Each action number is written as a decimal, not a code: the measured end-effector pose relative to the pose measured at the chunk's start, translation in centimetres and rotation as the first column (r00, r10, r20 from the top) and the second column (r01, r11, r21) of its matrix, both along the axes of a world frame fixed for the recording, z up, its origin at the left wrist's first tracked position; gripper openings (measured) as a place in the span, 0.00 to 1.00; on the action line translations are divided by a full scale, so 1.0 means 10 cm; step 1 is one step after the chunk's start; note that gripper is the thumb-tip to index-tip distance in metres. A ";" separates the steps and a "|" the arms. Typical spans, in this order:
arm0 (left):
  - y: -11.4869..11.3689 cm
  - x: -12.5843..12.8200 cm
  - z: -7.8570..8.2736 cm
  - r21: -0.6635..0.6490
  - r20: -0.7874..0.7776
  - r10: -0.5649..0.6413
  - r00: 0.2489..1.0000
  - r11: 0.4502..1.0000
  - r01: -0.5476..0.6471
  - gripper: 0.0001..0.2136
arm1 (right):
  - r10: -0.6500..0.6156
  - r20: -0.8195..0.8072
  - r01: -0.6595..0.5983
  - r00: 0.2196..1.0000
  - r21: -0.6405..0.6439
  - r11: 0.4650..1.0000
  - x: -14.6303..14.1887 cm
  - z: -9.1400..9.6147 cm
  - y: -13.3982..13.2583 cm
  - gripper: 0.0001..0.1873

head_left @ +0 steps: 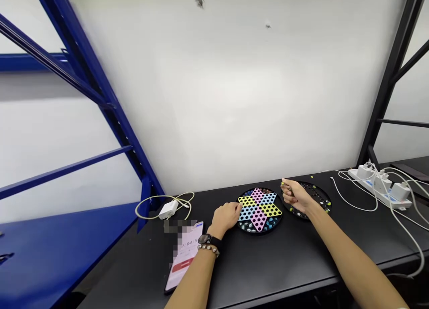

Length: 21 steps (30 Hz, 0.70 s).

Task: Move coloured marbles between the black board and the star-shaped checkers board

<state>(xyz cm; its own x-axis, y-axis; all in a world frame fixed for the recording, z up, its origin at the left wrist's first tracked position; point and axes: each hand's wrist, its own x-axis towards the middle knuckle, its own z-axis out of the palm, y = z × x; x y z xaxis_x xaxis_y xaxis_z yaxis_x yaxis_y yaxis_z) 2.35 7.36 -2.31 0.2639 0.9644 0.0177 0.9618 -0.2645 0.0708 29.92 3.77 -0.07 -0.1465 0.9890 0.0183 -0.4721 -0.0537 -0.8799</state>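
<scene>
A round Chinese checkers board (258, 210) with a pink, blue and yellow star full of holes lies on the black table. Marbles show in the compartments around the star. At the board's left rim is my left hand (226, 217), its fingers curled against the edge and partly hidden. My right hand (296, 196) is raised over a round black tray (315, 193), with thumb and fingers pinched together. A small yellow-green marble (283, 182) shows at its fingertips. Several marbles and small pieces lie in the tray, partly covered by the hand.
A phone (184, 255) with a timer lies beside my left forearm. Behind it are a white charger (168, 209) and its cable. A power strip (380, 188) with plugs and loose cables lies at the right. Blue frame bars (114, 108) stand left; a white wall rises behind.
</scene>
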 end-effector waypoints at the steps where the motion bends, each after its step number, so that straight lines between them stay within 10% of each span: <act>1: -0.01 0.01 0.00 0.010 -0.001 0.002 1.000 1.000 -0.002 0.22 | 0.002 -0.020 -0.002 1.000 -0.005 1.000 -0.01 0.00 0.00 0.18; 10: -0.01 0.03 0.01 0.034 -0.022 -0.004 1.000 0.999 0.004 0.22 | -0.134 -0.445 0.073 0.886 -0.151 0.986 0.06 -0.02 0.07 0.10; 21: 0.00 -0.01 0.02 0.000 -0.047 -0.046 0.998 0.999 0.046 0.19 | -0.201 -0.441 0.095 0.875 -0.250 0.963 0.12 -0.10 0.13 0.10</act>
<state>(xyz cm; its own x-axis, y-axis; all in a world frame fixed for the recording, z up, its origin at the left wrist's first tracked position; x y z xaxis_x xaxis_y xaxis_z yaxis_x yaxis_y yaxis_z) 2.22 7.32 -2.08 0.3085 0.9512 0.0049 0.9509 -0.3086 0.0253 31.10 5.05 -1.11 -0.0255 0.9856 -0.1673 -0.8362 -0.1128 -0.5367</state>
